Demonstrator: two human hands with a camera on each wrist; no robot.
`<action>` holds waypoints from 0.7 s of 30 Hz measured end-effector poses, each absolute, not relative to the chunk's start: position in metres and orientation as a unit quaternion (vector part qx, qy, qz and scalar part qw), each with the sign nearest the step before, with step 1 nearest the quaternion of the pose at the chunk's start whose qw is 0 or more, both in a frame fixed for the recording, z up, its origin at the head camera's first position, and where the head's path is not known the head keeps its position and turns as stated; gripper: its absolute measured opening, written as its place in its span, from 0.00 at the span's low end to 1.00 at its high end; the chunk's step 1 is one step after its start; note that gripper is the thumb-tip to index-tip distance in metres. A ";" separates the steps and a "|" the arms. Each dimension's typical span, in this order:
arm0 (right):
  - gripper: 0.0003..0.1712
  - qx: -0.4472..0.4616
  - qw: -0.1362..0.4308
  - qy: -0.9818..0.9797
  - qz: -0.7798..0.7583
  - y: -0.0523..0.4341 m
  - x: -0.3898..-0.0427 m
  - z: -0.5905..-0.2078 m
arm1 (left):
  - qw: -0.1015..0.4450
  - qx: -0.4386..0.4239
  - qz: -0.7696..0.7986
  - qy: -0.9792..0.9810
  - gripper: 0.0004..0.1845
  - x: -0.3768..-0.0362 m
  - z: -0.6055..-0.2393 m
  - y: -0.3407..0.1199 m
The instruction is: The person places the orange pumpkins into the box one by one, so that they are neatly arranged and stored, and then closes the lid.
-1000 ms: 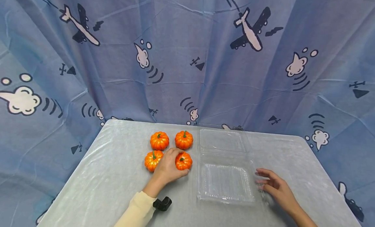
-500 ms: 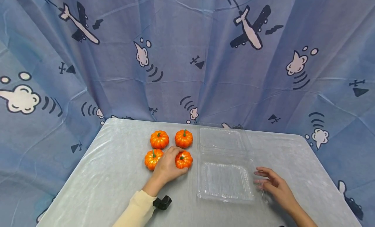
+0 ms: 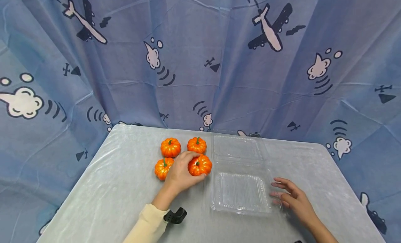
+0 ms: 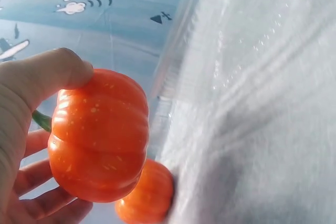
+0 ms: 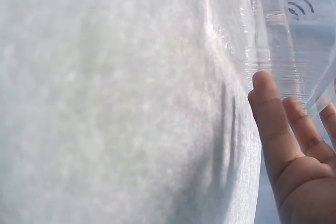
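Pinching the pumpkin (image 3: pixel 200 165) between thumb and fingers, the left hand (image 3: pixel 181 173) grip cradles it.

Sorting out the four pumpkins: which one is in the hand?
The front-right pumpkin, nearest the clear container. The left hand grips it; the other three sit untouched.

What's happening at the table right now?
The left hand grips a small orange pumpkin, lifted just beside an open clear plastic box. The right hand touches the box's right edge with straight fingers. Three more pumpkins sit on the table; the box holds nothing.
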State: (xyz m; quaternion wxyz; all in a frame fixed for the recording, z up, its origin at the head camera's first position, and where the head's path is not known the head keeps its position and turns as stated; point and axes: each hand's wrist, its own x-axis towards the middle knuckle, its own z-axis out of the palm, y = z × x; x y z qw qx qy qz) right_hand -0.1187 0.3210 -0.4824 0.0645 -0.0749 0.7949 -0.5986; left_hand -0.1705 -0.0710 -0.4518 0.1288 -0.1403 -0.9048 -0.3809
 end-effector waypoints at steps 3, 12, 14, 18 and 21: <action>0.27 -0.068 0.063 0.794 -0.600 0.320 -0.118 -0.481 | 0.129 -0.147 -0.385 -0.902 0.32 -0.169 -0.450 -0.067; 0.26 -0.044 0.056 0.805 -0.589 0.315 -0.118 -0.476 | 0.101 -0.157 -0.411 -0.892 0.31 -0.163 -0.445 -0.054; 0.26 -0.040 0.056 0.804 -0.591 0.315 -0.117 -0.476 | 0.095 -0.160 -0.416 -0.890 0.31 -0.162 -0.444 -0.051; 0.26 -0.035 0.058 0.801 -0.595 0.314 -0.117 -0.476 | 0.082 -0.167 -0.429 -0.884 0.31 -0.159 -0.442 -0.044; 0.26 -0.032 0.058 0.799 -0.598 0.313 -0.117 -0.476 | 0.070 -0.175 -0.438 -0.879 0.31 -0.158 -0.442 -0.039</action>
